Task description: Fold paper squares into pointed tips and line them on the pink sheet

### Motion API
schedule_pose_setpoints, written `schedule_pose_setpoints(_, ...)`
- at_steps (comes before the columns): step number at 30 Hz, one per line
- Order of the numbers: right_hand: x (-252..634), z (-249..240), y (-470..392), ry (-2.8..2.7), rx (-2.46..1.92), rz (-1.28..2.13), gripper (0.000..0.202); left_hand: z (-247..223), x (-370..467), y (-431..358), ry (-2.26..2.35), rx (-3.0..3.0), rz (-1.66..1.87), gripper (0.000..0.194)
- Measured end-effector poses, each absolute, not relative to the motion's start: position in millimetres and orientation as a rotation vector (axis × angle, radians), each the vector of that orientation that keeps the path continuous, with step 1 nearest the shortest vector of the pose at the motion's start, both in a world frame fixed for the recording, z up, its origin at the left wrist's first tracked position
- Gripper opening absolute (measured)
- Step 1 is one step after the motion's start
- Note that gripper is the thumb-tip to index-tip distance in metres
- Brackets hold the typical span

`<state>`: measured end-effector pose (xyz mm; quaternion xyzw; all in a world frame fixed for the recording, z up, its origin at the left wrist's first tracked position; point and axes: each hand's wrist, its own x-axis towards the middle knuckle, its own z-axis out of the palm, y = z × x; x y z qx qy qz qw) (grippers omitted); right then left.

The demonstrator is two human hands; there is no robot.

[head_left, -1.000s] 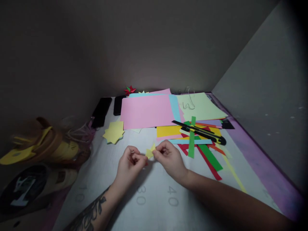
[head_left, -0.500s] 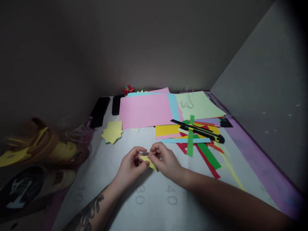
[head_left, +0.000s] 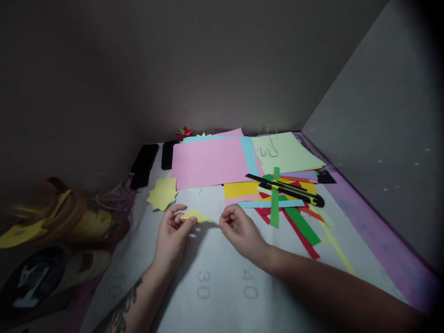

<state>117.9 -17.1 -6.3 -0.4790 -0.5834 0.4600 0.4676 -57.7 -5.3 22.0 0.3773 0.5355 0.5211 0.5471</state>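
My left hand (head_left: 176, 227) pinches a small folded yellow paper (head_left: 197, 215) between thumb and fingers, above the white numbered mat (head_left: 225, 263). The paper points to the right. My right hand (head_left: 241, 229) is a little to the right, apart from the paper, with thumb and fingertips pressed together; whether they hold anything is too small to tell. Behind my left hand lies a stack of yellow star-shaped papers (head_left: 163, 193). Behind my right hand are colored paper strips (head_left: 300, 222) and a black and yellow cutter (head_left: 294, 191).
Large pink sheets (head_left: 208, 162) and pale green sheets (head_left: 280, 152) lie at the back. Two dark phones (head_left: 144, 164) are at the back left, near a red and green paper star (head_left: 183, 132). A brown and yellow object (head_left: 79, 217) stands on the left.
My left hand has moved left with the yellow paper, out of my right hand's fingers. My right hand has stayed nearly in place, and a gap now separates the hands.
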Motion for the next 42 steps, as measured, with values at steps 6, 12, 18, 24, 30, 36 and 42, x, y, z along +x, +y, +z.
schedule_pose_setpoints(6,115,-5,-17,-1.448,-1.151,1.194,0.015,22,-47,-17,1.254,1.026,0.971,0.042)
schedule_pose_setpoints(12,117,-10,-16,-1.387,-1.161,1.215,0.011,26,-53,-11,1.367,1.229,0.906,0.025)
schedule_pose_setpoints(18,119,-11,-15,-1.378,-1.178,1.232,0.011,25,-59,-7,1.362,1.383,0.787,0.027)
schedule_pose_setpoints(24,120,-11,-13,-1.450,-1.174,1.274,0.011,23,-57,-11,1.251,1.325,0.867,0.021)
schedule_pose_setpoints(30,119,-6,-17,-1.720,-1.080,1.115,0.025,19,-60,-11,1.186,1.215,0.874,0.021)
schedule_pose_setpoints(36,120,-9,-19,-1.724,-1.038,1.003,0.035,22,-61,-9,1.287,1.311,0.831,0.017)
schedule_pose_setpoints(42,121,-17,-12,-1.486,-1.144,1.132,0.033,22,-63,-8,1.290,1.409,0.799,0.018)
